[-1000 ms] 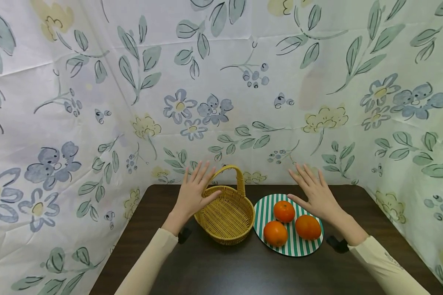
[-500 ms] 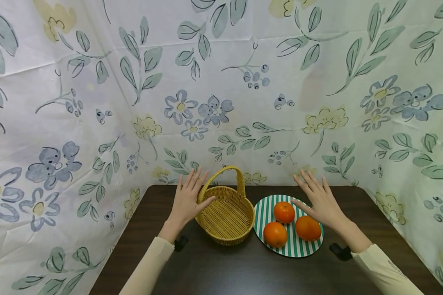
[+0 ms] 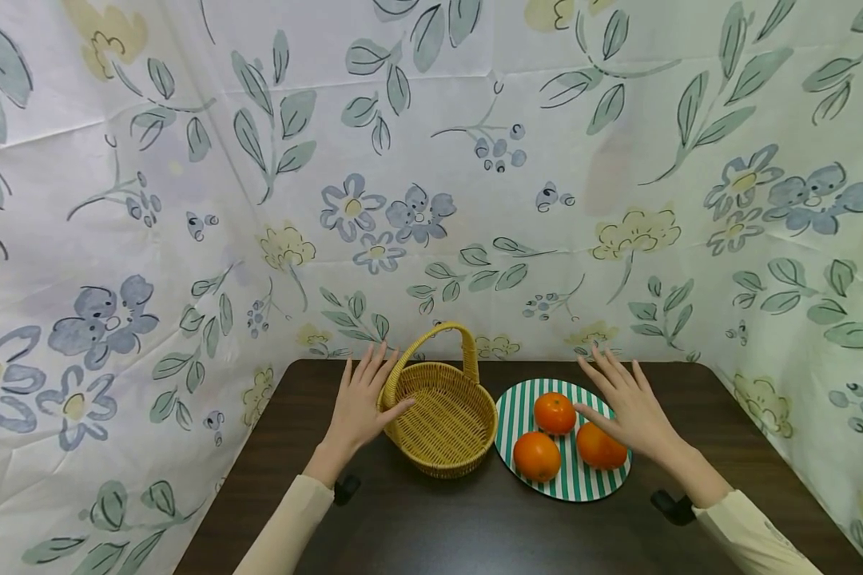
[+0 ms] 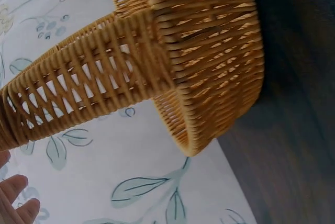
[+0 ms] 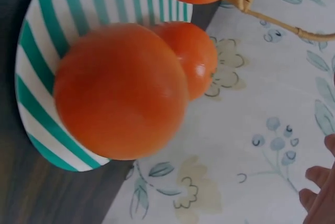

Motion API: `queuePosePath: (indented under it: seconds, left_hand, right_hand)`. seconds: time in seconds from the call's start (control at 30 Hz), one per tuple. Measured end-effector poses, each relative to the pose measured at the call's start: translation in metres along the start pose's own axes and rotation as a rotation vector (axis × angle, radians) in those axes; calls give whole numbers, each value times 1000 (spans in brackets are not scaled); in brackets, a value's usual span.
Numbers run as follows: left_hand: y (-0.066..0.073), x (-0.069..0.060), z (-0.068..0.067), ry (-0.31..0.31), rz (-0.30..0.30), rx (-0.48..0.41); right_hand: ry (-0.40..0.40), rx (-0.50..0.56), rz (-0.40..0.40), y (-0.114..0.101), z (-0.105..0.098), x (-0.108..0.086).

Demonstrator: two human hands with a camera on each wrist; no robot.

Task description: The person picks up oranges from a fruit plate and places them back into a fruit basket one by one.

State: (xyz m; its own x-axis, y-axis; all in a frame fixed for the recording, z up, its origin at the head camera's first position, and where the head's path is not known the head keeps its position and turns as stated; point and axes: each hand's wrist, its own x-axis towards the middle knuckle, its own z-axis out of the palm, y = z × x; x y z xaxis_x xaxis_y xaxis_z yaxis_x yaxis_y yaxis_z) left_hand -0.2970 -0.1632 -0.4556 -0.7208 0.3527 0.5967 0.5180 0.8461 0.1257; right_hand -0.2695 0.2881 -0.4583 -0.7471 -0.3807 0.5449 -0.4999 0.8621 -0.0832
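A yellow wicker basket [image 3: 442, 419] with a tall arched handle [image 3: 439, 335] stands on the table; its inside shows nothing in it. My left hand [image 3: 355, 407], fingers spread, hovers at the basket's left side and grips nothing. In the left wrist view the basket's woven wall [image 4: 214, 51] is close, with a few fingertips [image 4: 29, 208] at the lower left. Three orange fruits, a front one [image 3: 537, 457], a back one [image 3: 554, 413] and a right one [image 3: 601, 446], lie on a green-and-white striped round plate [image 3: 507, 423]. Above the plate's right side my right hand [image 3: 636, 411] spreads its fingers, holding nothing.
The dark wooden table [image 3: 431, 527] extends in front of the basket and plate. A floral cloth [image 3: 431, 200] hangs behind and along both sides. Dark camera mounts [image 3: 672, 507] sit at the wrists.
Both hands have lowered slightly and drifted apart, the left one leftward and the right one rightward. Basket, plate and fruits stay in place.
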Motion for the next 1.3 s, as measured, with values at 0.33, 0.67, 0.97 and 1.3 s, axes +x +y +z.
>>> queuePosePath:
  seconds: [0.33, 0.67, 0.97, 1.3]
  left_hand:
    - [-7, -15, 10, -35, -44, -50]
    - [-13, -33, 17, -83, -89, -26]
    - [-14, -42, 21, -121, -124, -76]
    - [-15, -54, 28, -147, -153, -93]
  right_hand:
    - [4, 22, 13, 4, 7, -15]
    - [-21, 50, 47, 6, 16, -24]
    - [-44, 61, 82, 8, 20, -38]
    - [-66, 51, 101, 13, 27, -50]
